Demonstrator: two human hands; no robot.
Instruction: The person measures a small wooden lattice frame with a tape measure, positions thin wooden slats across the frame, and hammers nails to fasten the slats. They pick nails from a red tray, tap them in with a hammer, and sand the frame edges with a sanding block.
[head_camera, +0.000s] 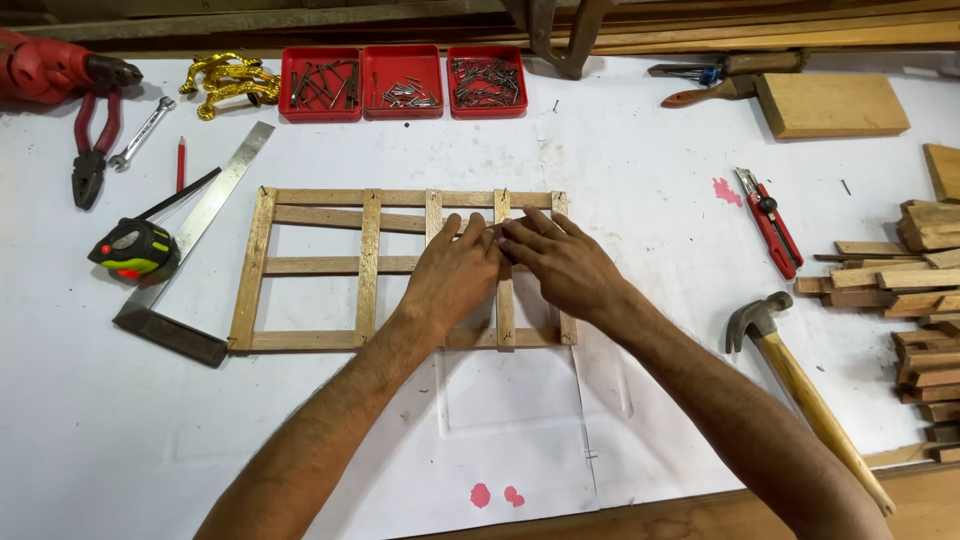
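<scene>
A small wooden lattice frame of thin slats lies flat on the white-covered table. My left hand rests palm down on its right part, fingers pointing away from me. My right hand lies beside it, fingertips meeting the left hand's over an upright slat near the frame's upper right. Both hands press on the slats; whether a small item is pinched between the fingertips I cannot tell.
A claw hammer lies at right, near a red utility knife and stacked wood pieces. Three red trays of nails stand at the back. At left are a try square, tape measure, pliers, pencil.
</scene>
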